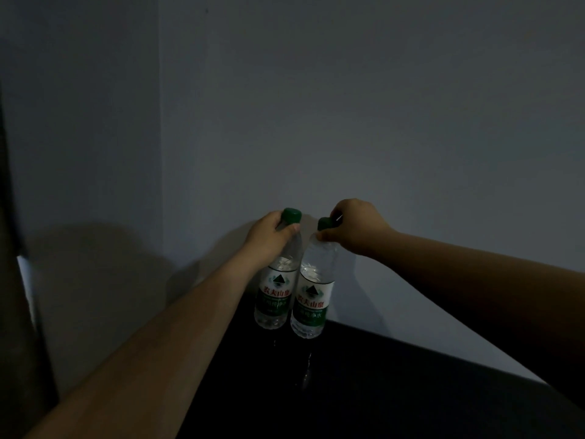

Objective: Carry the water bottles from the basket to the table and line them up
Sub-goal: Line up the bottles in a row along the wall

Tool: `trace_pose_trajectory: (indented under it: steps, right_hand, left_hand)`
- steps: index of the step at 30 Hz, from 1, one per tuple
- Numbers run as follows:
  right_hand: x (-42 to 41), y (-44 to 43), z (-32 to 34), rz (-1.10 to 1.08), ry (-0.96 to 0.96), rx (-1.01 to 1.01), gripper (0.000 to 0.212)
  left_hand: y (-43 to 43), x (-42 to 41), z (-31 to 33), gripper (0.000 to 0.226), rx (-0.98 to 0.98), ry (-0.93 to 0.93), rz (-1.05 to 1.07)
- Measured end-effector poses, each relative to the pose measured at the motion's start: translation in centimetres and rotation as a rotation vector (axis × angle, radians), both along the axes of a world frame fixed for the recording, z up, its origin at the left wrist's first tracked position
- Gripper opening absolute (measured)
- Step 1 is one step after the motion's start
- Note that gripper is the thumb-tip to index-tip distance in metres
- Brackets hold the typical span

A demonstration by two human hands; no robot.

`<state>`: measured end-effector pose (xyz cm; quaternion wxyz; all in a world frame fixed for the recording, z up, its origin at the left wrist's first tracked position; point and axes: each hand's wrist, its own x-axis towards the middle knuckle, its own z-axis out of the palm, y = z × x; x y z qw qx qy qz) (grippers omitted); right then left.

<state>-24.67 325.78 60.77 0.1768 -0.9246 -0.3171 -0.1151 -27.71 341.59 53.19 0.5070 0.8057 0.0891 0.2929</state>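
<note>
Two clear water bottles with green caps and green-and-white labels stand side by side at the far corner of a dark table [395, 391]. My left hand [269, 239] grips the neck of the left bottle [274, 296] just below its cap. My right hand [354, 229] holds the right bottle [311, 302] at its neck, with fingers curled over the cap. The two bottles nearly touch. Both stand upright or lean slightly. No basket is in view.
A plain wall [380, 122] rises right behind the bottles, and a second wall [79, 153] meets it at a corner on the left. The room is dim. A dark vertical edge [19, 312] runs down the far left.
</note>
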Motion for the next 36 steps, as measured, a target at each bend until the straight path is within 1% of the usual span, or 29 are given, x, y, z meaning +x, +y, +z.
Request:
trace_pose_trajectory:
  steps: [2,6,9,11,12,15,17,19,24,27,32,36]
  right_hand:
    - [-0.1,-0.5,0.3,-0.002,0.005,0.017,0.055]
    - [-1.0,-2.0,1.5,-0.004,0.023,0.027,0.057]
    - [-2.2,-3.5,2.5,0.006,0.011,0.012,0.056]
    - [-3.3,-4.7,3.3,0.015,0.001,0.006,0.052]
    - [-3.9,-5.3,3.6,0.021,-0.003,-0.003,0.050]
    - [-6.3,-7.4,4.6,0.038,-0.011,-0.032,0.043]
    - [-8.2,-8.9,5.1,0.042,-0.014,-0.051,0.041]
    - [-10.0,-10.5,5.5,0.036,-0.019,-0.064,0.040]
    - [-14.4,-14.4,6.2,0.024,0.022,-0.073,0.039]
    - [-17.1,-16.6,6.6,0.014,0.034,-0.071,0.038]
    - [-21.0,-20.6,6.7,-0.014,0.040,-0.079,0.036]
    - [-23.7,-23.8,7.0,-0.050,0.031,-0.078,0.035]
  left_hand:
    - [0.0,-0.1,0.2,0.031,-0.012,0.012,0.019]
    - [0.1,-0.8,0.7,0.036,0.026,0.120,0.041]
    - [0.1,-2.2,1.7,0.051,0.120,0.166,0.099]
    - [-0.2,-3.7,2.6,0.064,0.156,0.162,0.144]
    - [-0.4,-4.5,2.9,0.066,0.193,0.153,0.153]
    - [-1.7,-7.0,3.6,0.061,0.289,0.148,0.106]
    - [-3.0,-8.7,3.9,0.058,0.307,0.141,0.071]
    - [-4.5,-10.4,4.3,0.059,0.326,0.129,0.045]
    - [-8.8,-14.5,5.4,0.052,0.305,0.064,-0.044]
    - [-11.2,-16.7,6.2,0.052,0.292,0.033,-0.099]
    - [-14.8,-20.5,7.6,0.052,0.326,0.011,-0.172]
    - [-17.2,-23.7,8.2,0.043,0.348,0.007,-0.221]
